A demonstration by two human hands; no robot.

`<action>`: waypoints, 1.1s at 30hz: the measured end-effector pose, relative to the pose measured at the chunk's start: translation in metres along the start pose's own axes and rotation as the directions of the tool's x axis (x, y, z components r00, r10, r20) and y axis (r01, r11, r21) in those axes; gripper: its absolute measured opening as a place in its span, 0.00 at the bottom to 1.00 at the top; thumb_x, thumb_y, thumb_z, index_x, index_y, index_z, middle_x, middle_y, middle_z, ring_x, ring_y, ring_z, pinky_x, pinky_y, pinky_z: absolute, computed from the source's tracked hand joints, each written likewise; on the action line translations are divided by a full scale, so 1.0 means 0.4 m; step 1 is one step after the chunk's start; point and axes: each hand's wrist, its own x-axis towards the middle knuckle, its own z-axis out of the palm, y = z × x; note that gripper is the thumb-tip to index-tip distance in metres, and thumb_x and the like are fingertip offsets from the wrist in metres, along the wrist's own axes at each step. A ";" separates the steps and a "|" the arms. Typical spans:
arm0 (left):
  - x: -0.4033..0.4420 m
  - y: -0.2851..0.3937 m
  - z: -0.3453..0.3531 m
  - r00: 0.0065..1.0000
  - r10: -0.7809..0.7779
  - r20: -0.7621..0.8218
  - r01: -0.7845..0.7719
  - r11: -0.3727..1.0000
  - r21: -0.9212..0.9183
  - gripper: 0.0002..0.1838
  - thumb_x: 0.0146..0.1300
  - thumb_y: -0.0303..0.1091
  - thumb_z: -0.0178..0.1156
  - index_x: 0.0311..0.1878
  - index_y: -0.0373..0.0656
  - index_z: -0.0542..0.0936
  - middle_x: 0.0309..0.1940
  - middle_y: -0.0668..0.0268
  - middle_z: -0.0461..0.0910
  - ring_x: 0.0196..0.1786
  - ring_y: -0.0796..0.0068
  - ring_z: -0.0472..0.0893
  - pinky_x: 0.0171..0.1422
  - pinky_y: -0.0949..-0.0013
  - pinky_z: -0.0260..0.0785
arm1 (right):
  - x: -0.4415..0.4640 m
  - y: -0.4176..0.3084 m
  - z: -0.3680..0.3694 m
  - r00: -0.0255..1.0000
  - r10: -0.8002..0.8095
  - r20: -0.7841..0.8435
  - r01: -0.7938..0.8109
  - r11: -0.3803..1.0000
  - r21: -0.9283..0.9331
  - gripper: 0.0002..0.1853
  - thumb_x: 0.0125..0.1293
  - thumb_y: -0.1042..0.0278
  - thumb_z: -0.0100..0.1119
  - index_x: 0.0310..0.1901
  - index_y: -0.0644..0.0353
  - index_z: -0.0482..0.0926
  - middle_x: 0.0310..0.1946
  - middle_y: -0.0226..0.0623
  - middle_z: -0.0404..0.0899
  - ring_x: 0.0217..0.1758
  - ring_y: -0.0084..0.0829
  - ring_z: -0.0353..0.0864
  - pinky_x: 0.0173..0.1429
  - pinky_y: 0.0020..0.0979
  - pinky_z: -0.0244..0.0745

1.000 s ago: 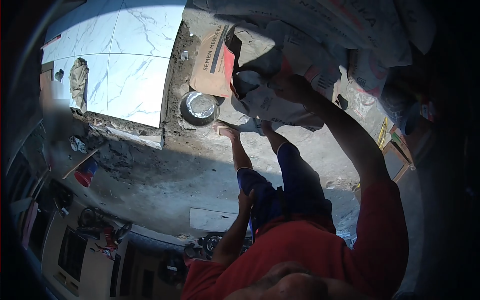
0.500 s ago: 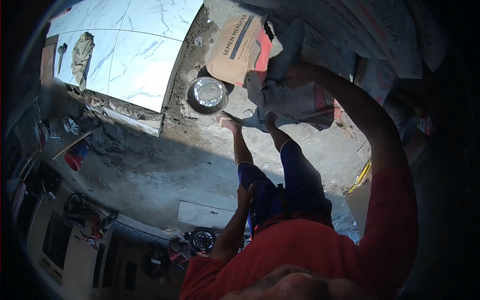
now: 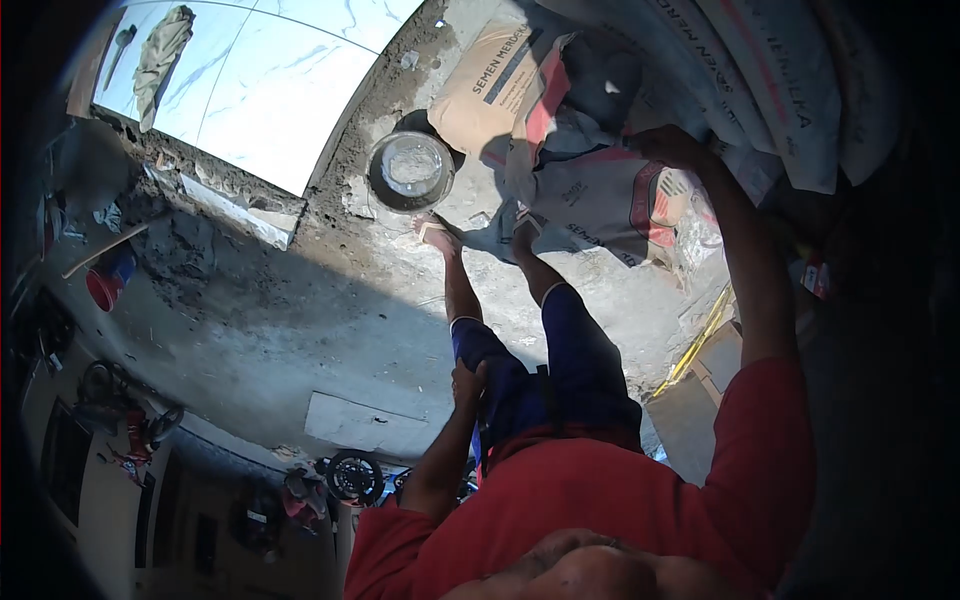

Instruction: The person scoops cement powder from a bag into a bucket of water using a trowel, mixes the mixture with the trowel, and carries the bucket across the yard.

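Observation:
My right hand (image 3: 665, 147) is closed at the upper edge of a grey paper cement bag (image 3: 590, 200) with a red emblem, which lies crumpled on the floor beside my feet. My left hand (image 3: 468, 382) rests on my thigh with nothing in it, its fingers laid against the blue shorts. A brown cement bag (image 3: 485, 85) marked "SEMEN MERDEKA" stands just beyond, its torn side showing red. In front of my feet sits a round metal bucket (image 3: 375, 185) with pale grey material inside.
More cement bags (image 3: 770, 90) are stacked at the upper right. White marbled tiles (image 3: 290, 80) bear a crumpled cloth (image 3: 160, 60) and a trowel-like tool (image 3: 120, 50). A red-and-blue bucket (image 3: 105, 285) stands left; motorcycles (image 3: 355, 478) are behind. Yellow strapping (image 3: 705, 340) lies right.
My right hand has moved to the right, and the grey bag's upper part is spread out more that way. The view has shifted slightly. My left hand stays on my thigh.

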 end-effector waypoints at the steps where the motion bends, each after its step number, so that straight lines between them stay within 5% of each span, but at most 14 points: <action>1: -0.001 0.005 -0.003 0.999 -0.032 0.018 0.031 0.999 0.010 0.43 0.57 0.56 0.61 0.69 0.40 0.61 0.62 0.47 0.69 0.65 0.46 0.69 0.66 0.51 0.64 | -0.022 -0.007 0.001 0.998 -0.014 -0.066 0.016 1.000 0.027 0.19 0.62 0.59 0.61 0.51 0.60 0.81 0.28 0.29 0.81 0.30 0.19 0.75 0.37 0.26 0.71; 3: -0.005 0.012 -0.010 0.998 -0.057 0.039 0.056 0.998 0.016 0.43 0.58 0.57 0.61 0.70 0.42 0.60 0.63 0.49 0.67 0.66 0.47 0.68 0.67 0.50 0.63 | -0.094 -0.040 0.003 0.975 0.073 -0.209 -0.074 0.997 0.001 0.17 0.62 0.62 0.61 0.50 0.62 0.81 0.28 0.29 0.80 0.29 0.17 0.74 0.35 0.26 0.70; 5: -0.010 0.020 -0.016 0.995 -0.082 0.064 0.081 0.997 0.019 0.44 0.58 0.58 0.60 0.71 0.44 0.58 0.65 0.51 0.66 0.67 0.48 0.67 0.67 0.49 0.61 | -0.170 -0.089 -0.011 0.977 0.136 -0.165 -0.145 0.988 -0.047 0.19 0.62 0.65 0.61 0.55 0.60 0.79 0.30 0.29 0.81 0.31 0.16 0.75 0.38 0.23 0.70; 12: -0.018 0.031 -0.007 0.993 -0.114 0.038 0.113 0.993 0.032 0.42 0.62 0.58 0.55 0.73 0.47 0.53 0.67 0.53 0.60 0.69 0.49 0.63 0.69 0.46 0.57 | -0.302 -0.200 0.125 0.964 0.263 -0.046 -0.234 0.917 0.324 0.18 0.60 0.69 0.62 0.52 0.65 0.80 0.22 0.22 0.72 0.22 0.12 0.66 0.27 0.19 0.62; 18: -0.014 0.025 -0.017 0.989 -0.141 0.055 0.140 0.990 0.015 0.42 0.63 0.59 0.53 0.74 0.47 0.52 0.70 0.52 0.57 0.71 0.50 0.60 0.71 0.47 0.55 | -0.130 -0.284 0.424 0.965 0.260 0.040 -0.232 0.769 0.595 0.18 0.64 0.64 0.61 0.53 0.64 0.80 0.20 0.20 0.69 0.20 0.10 0.63 0.23 0.17 0.56; 23: -0.003 0.004 -0.016 0.986 -0.145 0.083 0.146 0.989 -0.006 0.43 0.63 0.59 0.53 0.74 0.47 0.51 0.71 0.52 0.56 0.72 0.50 0.58 0.71 0.47 0.53 | 0.100 -0.448 0.625 0.975 0.218 0.029 -0.202 0.835 0.512 0.14 0.65 0.59 0.59 0.27 0.59 0.78 0.16 0.23 0.69 0.19 0.13 0.65 0.22 0.21 0.58; 26: 0.008 -0.004 -0.008 0.987 -0.139 0.084 0.142 0.989 -0.031 0.43 0.63 0.59 0.53 0.74 0.47 0.50 0.71 0.52 0.56 0.72 0.50 0.58 0.72 0.47 0.53 | 0.275 -0.441 0.734 0.979 0.201 -0.038 -0.160 0.870 0.467 0.18 0.62 0.54 0.60 0.25 0.62 0.79 0.17 0.26 0.73 0.20 0.16 0.68 0.24 0.24 0.62; 29: 0.009 -0.022 0.005 0.989 -0.131 0.075 0.134 0.990 -0.035 0.43 0.63 0.59 0.53 0.74 0.47 0.50 0.71 0.52 0.56 0.71 0.49 0.59 0.72 0.47 0.53 | 0.451 -0.422 0.817 0.945 0.291 -0.151 -0.226 0.911 0.346 0.15 0.63 0.56 0.61 0.25 0.57 0.77 0.15 0.25 0.70 0.13 0.18 0.63 0.17 0.26 0.55; 31: 0.012 -0.028 0.013 0.992 -0.115 0.057 0.117 0.993 -0.028 0.44 0.63 0.58 0.54 0.74 0.47 0.50 0.71 0.52 0.56 0.71 0.49 0.59 0.71 0.47 0.53 | 0.587 -0.364 0.860 0.915 0.334 -0.228 -0.305 0.940 0.151 0.20 0.58 0.52 0.60 0.24 0.65 0.79 0.22 0.35 0.80 0.20 0.27 0.76 0.28 0.31 0.71; 33: 0.019 -0.035 0.023 0.992 -0.117 0.055 0.119 0.992 -0.029 0.44 0.63 0.58 0.54 0.74 0.46 0.50 0.70 0.52 0.56 0.71 0.50 0.59 0.71 0.47 0.53 | 0.621 -0.461 0.847 0.873 0.463 -0.155 -0.425 0.877 0.227 0.16 0.61 0.55 0.59 0.25 0.60 0.77 0.19 0.31 0.75 0.16 0.23 0.69 0.22 0.29 0.62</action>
